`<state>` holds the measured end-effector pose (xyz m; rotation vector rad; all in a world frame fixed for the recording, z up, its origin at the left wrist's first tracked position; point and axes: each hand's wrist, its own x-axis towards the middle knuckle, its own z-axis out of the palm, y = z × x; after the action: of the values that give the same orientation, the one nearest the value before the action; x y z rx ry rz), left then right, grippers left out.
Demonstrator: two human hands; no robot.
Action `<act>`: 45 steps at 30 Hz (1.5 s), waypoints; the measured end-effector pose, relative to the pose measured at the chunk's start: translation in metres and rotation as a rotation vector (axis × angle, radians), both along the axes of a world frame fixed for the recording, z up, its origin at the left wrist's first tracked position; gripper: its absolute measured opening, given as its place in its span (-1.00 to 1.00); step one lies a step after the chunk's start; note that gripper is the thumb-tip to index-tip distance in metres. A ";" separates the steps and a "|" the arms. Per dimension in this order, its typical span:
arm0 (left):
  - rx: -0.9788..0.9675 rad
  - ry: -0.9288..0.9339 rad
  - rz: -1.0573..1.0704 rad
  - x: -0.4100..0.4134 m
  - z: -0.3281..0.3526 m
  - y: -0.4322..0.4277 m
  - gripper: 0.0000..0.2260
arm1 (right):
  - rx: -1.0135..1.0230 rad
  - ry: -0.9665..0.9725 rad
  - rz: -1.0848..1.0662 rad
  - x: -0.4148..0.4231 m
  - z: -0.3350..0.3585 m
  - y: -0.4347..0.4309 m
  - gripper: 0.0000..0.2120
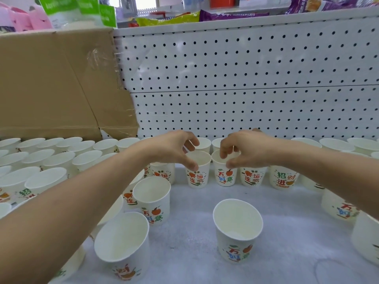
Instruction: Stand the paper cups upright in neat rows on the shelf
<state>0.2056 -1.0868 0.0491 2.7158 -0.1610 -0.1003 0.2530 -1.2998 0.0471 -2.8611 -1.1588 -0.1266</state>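
White perforated metal forms the back panel (pixel 246 78) on the far side of the shelf (pixel 194 201), whose floor has a pale, grainy liner. At far left a brown cardboard box (pixel 51 83), its seams bound with shiny clear tape, stands behind the cups and covers part of the panel. Glossy yellow and purple snack packets (pixel 168 18) lie on the ledge above, and green-and-white pouches (pixel 67 9) show over the box.

Tapered white paper cups with rolled rims and printed characters crowd the shelf. There are packed rows at left (pixel 51 158) and a far line along the panel (pixel 336 143). The left forearm crosses over the left rows and hides several cups.

The left hand (pixel 174 148) grasps the red-print cup (pixel 198 177), with the thumb on its near wall just under the rim and the fingers hooked over the far rim. The right hand (pixel 246 150) pinches the orange-fruit cup (pixel 224 178), its fingertips dipping into the mouth and its thumb outside the near rim. Both cups stand upright side by side in the middle of the shelf, just in front of the far line (whether their rims touch, I cannot tell). More printed cups (pixel 285 177) continue that row to the right.

Nearer, a lone cup (pixel 238 230) stands apart on bare liner. Two more, a tall-looking cup (pixel 152 199) and a nearest cup (pixel 123 242), sit close together at near left.
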 end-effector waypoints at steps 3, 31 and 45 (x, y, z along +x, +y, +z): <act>-0.005 0.001 0.005 -0.001 0.000 0.000 -0.39 | -0.018 -0.027 0.035 0.000 -0.001 -0.004 -0.92; 0.356 0.037 -0.036 -0.103 0.011 0.032 -0.28 | -0.117 0.381 0.082 -0.122 0.015 -0.026 -0.22; 0.199 -0.096 -0.152 -0.065 0.013 -0.055 -0.43 | 0.076 0.156 -0.267 -0.080 0.025 -0.091 -0.42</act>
<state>0.1408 -1.1417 0.0622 2.9052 -0.4061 -0.0318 0.1732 -1.3910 0.0723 -2.8814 -0.7265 0.0416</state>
